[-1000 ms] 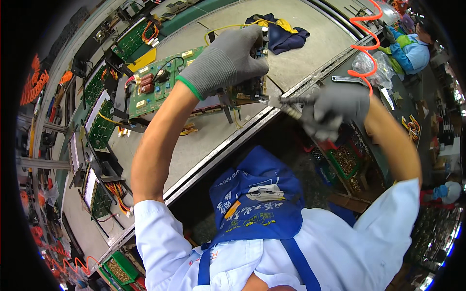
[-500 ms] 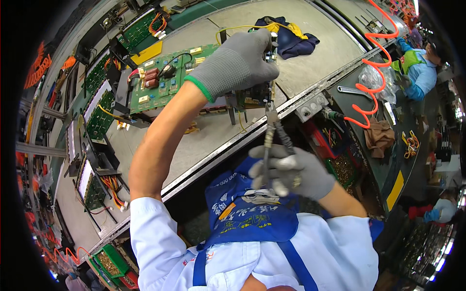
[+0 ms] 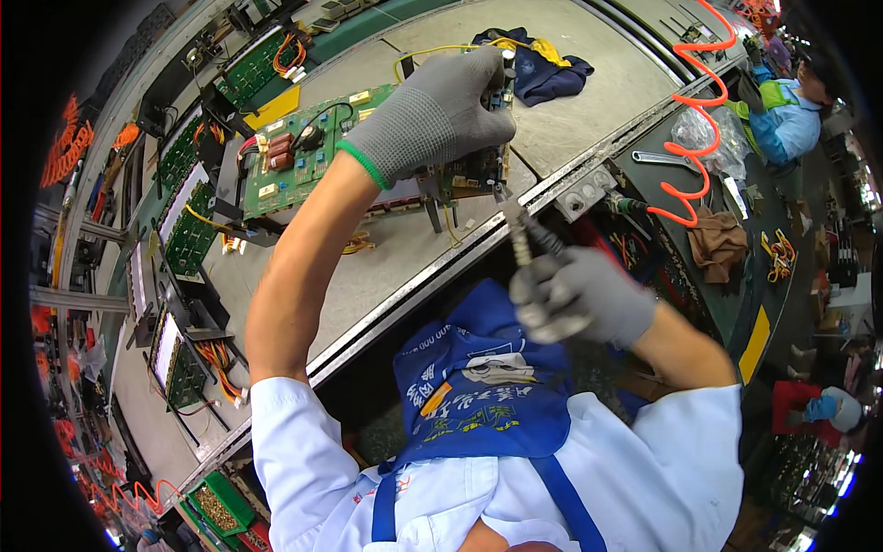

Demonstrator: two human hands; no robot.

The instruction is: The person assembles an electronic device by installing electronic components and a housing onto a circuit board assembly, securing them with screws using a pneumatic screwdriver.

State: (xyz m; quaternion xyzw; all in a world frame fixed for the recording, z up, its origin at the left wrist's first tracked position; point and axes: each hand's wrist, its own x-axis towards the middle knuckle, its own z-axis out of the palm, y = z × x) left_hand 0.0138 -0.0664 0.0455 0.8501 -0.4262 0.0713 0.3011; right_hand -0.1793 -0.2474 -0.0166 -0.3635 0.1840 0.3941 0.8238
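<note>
My left hand (image 3: pixel 432 115), in a grey glove with a green cuff, is closed on the right end of a circuit board assembly (image 3: pixel 308 175) on the bench. Large brown and black parts stand on the green board, and its gripped edge is partly hidden by my fingers. Off the bench's front edge, my gloved right hand (image 3: pixel 589 299) is closed around the handles of a pair of pliers (image 3: pixel 518 237). The jaws point up toward the assembly's lower right corner; whether they touch it I cannot tell. That hand is slightly blurred.
A dark blue and yellow cloth (image 3: pixel 552 78) lies beyond the assembly. At right hangs a coiled orange air hose (image 3: pixel 694 166), above a wrench (image 3: pixel 660 159) and a brown cloth (image 3: pixel 717 244). More boards with wires (image 3: pixel 179 359) stand left. A co-worker (image 3: pixel 782 120) is at far right.
My right hand has shifted to the right and slightly upward, tilting the pliers' handles rightward. My left hand keeps its hold on the assembly. The whole view has moved a little.
</note>
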